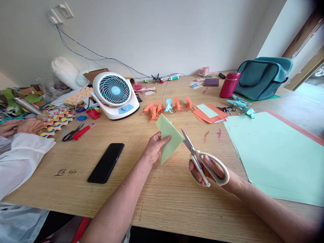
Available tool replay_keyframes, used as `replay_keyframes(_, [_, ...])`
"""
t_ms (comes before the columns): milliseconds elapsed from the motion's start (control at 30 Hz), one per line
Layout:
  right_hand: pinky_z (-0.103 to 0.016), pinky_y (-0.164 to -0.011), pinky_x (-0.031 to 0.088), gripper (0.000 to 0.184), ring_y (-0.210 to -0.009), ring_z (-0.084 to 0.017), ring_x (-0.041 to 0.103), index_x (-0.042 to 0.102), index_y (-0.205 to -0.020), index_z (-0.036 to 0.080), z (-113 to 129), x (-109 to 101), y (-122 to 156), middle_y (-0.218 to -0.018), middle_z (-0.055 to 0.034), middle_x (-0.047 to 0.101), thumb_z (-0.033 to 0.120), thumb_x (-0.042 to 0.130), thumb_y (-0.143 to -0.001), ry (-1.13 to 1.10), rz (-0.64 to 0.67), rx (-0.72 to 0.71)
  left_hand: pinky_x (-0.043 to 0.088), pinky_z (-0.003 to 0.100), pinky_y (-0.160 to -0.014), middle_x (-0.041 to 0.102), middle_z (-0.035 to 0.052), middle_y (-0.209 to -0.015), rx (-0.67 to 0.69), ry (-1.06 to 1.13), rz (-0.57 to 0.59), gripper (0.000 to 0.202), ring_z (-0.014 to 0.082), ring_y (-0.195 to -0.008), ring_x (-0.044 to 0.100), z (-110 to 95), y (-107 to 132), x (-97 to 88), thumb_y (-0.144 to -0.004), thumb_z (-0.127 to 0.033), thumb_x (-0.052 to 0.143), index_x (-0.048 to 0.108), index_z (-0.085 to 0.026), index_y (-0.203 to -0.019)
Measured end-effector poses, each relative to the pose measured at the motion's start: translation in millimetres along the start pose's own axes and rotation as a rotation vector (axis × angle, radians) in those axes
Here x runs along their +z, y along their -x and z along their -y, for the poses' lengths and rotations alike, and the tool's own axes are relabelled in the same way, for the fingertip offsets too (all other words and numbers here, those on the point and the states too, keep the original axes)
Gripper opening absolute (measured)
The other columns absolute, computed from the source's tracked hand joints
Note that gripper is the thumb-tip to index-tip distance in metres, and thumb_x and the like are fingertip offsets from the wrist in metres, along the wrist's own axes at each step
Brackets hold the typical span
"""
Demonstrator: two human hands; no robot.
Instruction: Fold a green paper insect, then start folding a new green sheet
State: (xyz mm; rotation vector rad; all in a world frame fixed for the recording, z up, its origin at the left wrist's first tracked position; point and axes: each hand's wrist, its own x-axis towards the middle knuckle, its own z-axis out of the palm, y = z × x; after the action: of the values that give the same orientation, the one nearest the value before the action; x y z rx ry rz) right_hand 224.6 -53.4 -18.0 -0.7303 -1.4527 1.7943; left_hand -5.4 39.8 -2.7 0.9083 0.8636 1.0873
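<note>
Pinched between the thumb and fingers of my left hand (pixel 155 148) is a light green folded sheet of paper (pixel 170 135), roughly triangular, held above the table. My right hand (pixel 209 169) grips a pair of scissors (pixel 194 156) with pale handles, fingers through the loops. The blades are slightly parted, and their tips are at the right corner of the paper; whether they touch it I cannot tell. Behind the paper stands a row of small folded paper figures (pixel 178 104), several orange and one light blue.
A black phone (pixel 106 163) lies left of my left arm. Beyond it are a white fan (pixel 115 96), a red cutter (pixel 83 131) and black scissors (pixel 73 132). Large green sheets (pixel 278 155), a pink bottle (pixel 230 85) and a teal bag (pixel 263 79) occupy the right. A co-worker's hands (pixel 27 126) are at far left.
</note>
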Motion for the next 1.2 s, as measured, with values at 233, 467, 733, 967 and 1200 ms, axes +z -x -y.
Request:
replay_keyframes(233, [-0.024, -0.049, 0.035, 0.053, -0.050, -0.011, 0.049, 0.060, -0.098, 0.016, 1.3, 3.3, -0.2, -0.063, -0.0006, 0.056, 0.062, 0.035, -0.100, 0.010, -0.033, -0.008, 0.050, 0.028, -0.082, 0.078, 0.0037, -0.086, 0.042, 0.006, -0.003, 0.044, 0.0163, -0.079, 0.069, -1.3, -1.2, -1.1, -0.058, -0.030, 0.094, 0.073, -0.014, -0.094])
replay_keyframes(467, [-0.024, -0.048, 0.033, 0.051, -0.047, -0.009, 0.043, 0.058, -0.089, 0.016, 8.9, 9.3, 0.9, -0.059, 0.0010, 0.051, 0.062, 0.038, -0.099, 0.030, -0.079, -0.016, 0.050, 0.030, -0.085, 0.078, 0.0055, -0.089, 0.059, -0.007, 0.024, 0.044, 0.0177, -0.081, 0.070, -3.8, -1.0, -2.4, -0.059, -0.031, 0.093, 0.071, -0.014, -0.093])
replay_keyframes(733, [-0.023, -0.046, 0.031, 0.050, -0.046, -0.009, 0.042, 0.059, -0.090, 0.016, 9.5, 12.5, 2.2, -0.056, 0.0025, 0.049, 0.062, 0.041, -0.099, 0.020, -0.063, 0.021, 0.050, 0.033, -0.090, 0.078, 0.0058, -0.093, 0.068, -0.016, 0.029, 0.042, 0.0192, -0.087, 0.071, -9.5, 0.0, -5.2, -0.062, -0.026, 0.092, 0.070, -0.014, -0.096])
replay_keyframes(967, [-0.023, -0.048, 0.035, 0.054, -0.049, -0.010, 0.048, 0.059, -0.092, 0.015, 11.8, 13.5, 2.7, -0.060, 0.0001, 0.053, 0.066, 0.040, -0.097, 0.016, -0.059, 0.036, 0.049, 0.033, -0.086, 0.077, 0.0074, -0.092, 0.027, -0.086, 0.122, 0.044, 0.0201, -0.084, 0.070, -8.7, 3.5, -1.7, -0.064, -0.029, 0.090, 0.068, -0.013, -0.099])
replay_keyframes(1200, [-0.024, -0.050, 0.037, 0.053, -0.051, -0.010, 0.049, 0.058, -0.092, 0.016, 11.5, 14.3, 1.1, -0.064, -0.0011, 0.057, 0.066, 0.040, -0.097, 0.020, -0.069, 0.018, 0.049, 0.030, -0.084, 0.077, 0.0052, -0.089, 0.008, -0.089, 0.134, 0.042, 0.0170, -0.080, 0.068, -2.2, 4.9, 3.3, -0.063, -0.029, 0.091, 0.068, -0.013, -0.095])
